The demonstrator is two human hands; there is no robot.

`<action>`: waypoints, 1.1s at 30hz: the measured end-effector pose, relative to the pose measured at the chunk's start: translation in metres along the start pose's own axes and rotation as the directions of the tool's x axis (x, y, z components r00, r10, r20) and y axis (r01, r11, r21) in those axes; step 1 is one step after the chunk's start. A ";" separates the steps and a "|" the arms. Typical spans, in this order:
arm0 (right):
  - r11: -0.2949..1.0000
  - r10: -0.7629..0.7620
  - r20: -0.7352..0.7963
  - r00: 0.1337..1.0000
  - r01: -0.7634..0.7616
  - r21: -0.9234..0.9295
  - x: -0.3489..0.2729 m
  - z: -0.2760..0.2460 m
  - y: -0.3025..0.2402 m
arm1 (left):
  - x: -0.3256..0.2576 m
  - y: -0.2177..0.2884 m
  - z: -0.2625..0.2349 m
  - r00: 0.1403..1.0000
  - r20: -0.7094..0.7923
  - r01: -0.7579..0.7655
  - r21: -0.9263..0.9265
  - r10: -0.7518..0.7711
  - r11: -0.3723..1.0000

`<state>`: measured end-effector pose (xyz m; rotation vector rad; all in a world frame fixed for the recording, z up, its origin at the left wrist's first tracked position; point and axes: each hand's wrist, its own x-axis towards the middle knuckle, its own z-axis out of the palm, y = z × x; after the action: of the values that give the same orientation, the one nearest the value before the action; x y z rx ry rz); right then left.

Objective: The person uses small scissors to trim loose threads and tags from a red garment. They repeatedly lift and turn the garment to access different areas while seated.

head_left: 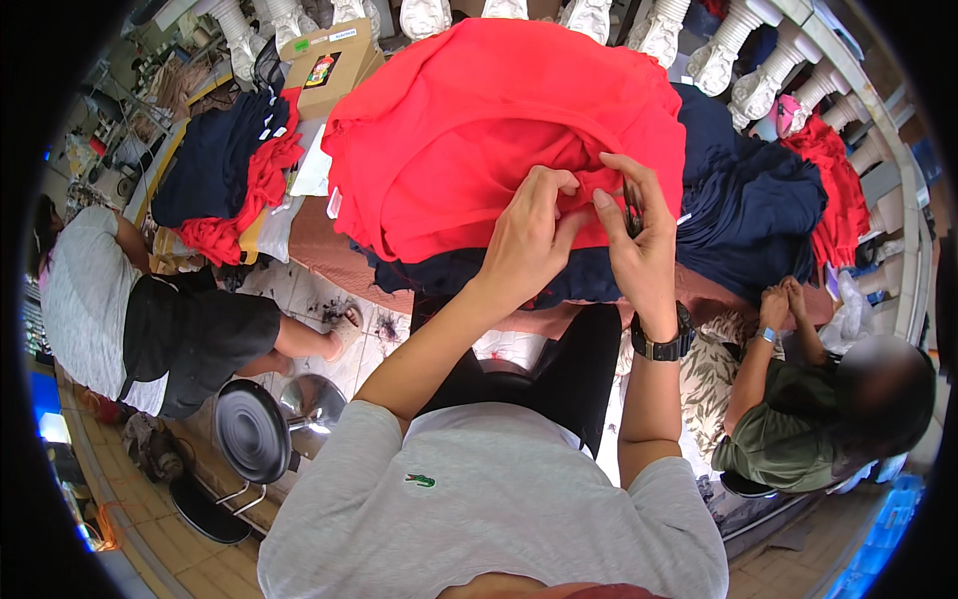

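A large red garment [469, 120] lies spread over a heap of dark navy clothes [758, 200] on a table in front of me. My left hand [529, 235] pinches a fold of the red cloth near its lower edge. My right hand [639, 235], with a black watch on the wrist, holds a small dark tool, perhaps snips, against the same fold. Both hands meet at that spot, fingertips almost touching.
A pile of navy and red garments [225, 170] and a cardboard box [329, 65] sit at the left. One person [150, 319] bends at the left; another [808, 409] sits at the right. A round stool [249, 429] stands beside me. White balusters [748, 60] line the back.
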<state>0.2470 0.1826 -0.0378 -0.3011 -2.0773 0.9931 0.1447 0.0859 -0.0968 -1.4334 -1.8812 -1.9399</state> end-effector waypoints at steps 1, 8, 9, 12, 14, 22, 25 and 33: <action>0.999 -0.027 0.053 0.998 0.029 -0.041 0.003 -0.002 0.002 | 0.002 -0.009 0.003 0.997 -0.060 -0.051 0.027 0.052 0.998; 0.992 -0.089 0.080 0.993 0.096 -0.081 0.013 -0.002 0.024 | 0.011 -0.002 -0.007 0.986 -0.154 -0.072 -0.061 0.062 0.996; 0.989 -0.082 0.085 0.993 0.092 -0.119 0.013 -0.001 0.021 | 0.012 -0.002 -0.009 0.988 -0.152 -0.044 -0.084 0.031 0.996; 0.971 -0.064 0.101 0.993 0.086 -0.223 0.012 -0.001 0.010 | 0.015 0.004 -0.017 0.974 -0.045 0.200 -0.278 -0.221 0.939; 0.956 -0.054 0.113 0.992 0.084 -0.280 0.011 -0.001 0.007 | 0.014 -0.001 -0.016 0.958 0.021 0.269 -0.412 -0.286 0.871; 0.994 0.105 -0.027 0.994 -0.104 0.029 -0.015 0.005 -0.006 | 0.014 -0.004 -0.015 0.961 0.108 0.272 -0.564 -0.256 0.780; 0.980 0.179 -0.029 0.984 -0.175 0.096 -0.040 0.018 -0.017 | 0.012 -0.002 -0.019 0.963 0.136 0.270 -0.554 -0.234 0.788; 0.970 0.222 0.091 0.971 -0.229 0.076 -0.046 0.034 -0.013 | 0.009 0.003 -0.027 0.969 0.152 0.247 -0.532 -0.195 0.810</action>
<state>0.2535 0.1316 -0.0668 -0.4678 -2.0993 1.2464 0.1266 0.0684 -0.0837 -1.4923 -1.6565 -2.7438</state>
